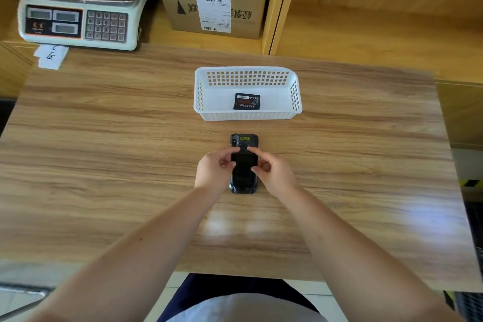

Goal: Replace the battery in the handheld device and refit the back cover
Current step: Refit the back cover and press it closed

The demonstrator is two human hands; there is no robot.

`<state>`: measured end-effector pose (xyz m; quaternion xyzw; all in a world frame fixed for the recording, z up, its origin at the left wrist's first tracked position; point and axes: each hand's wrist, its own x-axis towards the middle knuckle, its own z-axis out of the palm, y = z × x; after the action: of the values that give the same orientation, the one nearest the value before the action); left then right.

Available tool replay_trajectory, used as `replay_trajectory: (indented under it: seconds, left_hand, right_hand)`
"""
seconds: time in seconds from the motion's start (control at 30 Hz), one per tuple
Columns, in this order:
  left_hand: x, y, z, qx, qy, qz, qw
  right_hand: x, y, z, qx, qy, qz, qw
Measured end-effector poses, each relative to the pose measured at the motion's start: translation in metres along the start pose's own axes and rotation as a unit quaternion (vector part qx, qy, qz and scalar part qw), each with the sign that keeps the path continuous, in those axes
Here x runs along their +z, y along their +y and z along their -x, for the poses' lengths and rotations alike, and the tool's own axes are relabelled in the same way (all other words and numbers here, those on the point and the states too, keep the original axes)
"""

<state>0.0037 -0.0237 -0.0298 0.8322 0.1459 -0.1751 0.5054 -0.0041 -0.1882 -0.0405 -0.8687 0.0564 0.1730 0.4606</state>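
A black handheld device [243,142] lies back-up on the wooden table, at its middle. Its black back cover [243,167] rests over the lower body. My left hand [215,170] grips the cover's left edge, forefinger on its top corner. My right hand [273,171] grips the right edge the same way. Both thumbs press on the cover's sides. Beyond the device, a black battery [247,101] with a printed label lies flat in a white plastic basket [261,115].
A wooden table [104,151] spans the view. An electronic scale [75,22] with a cardboard box on it sits at the back left, paper slips [51,56] in front of it. A labelled cardboard box [213,0] stands behind the basket.
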Motion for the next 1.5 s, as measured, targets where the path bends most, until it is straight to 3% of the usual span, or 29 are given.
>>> replay_trajectory:
  seconds: [0.4,0.73,0.97,1.5]
  left_hand:
    - [-0.001,0.003,-0.003,-0.005,-0.009,-0.013,1.0]
    - [-0.003,0.001,0.002,-0.021,0.019,0.017,0.999]
    - [0.0,-0.003,0.001,-0.039,0.015,0.032,0.999]
    - [0.01,-0.011,-0.01,-0.046,0.013,0.025,0.999]
  right_hand:
    - [0.001,-0.003,-0.001,0.028,-0.008,0.039,0.999]
    - [0.019,0.004,0.013,-0.025,0.078,0.134,0.988]
    - [0.022,0.002,0.015,0.069,-0.008,0.176,0.982]
    - [0.024,0.0,0.007,0.102,-0.037,0.209,0.972]
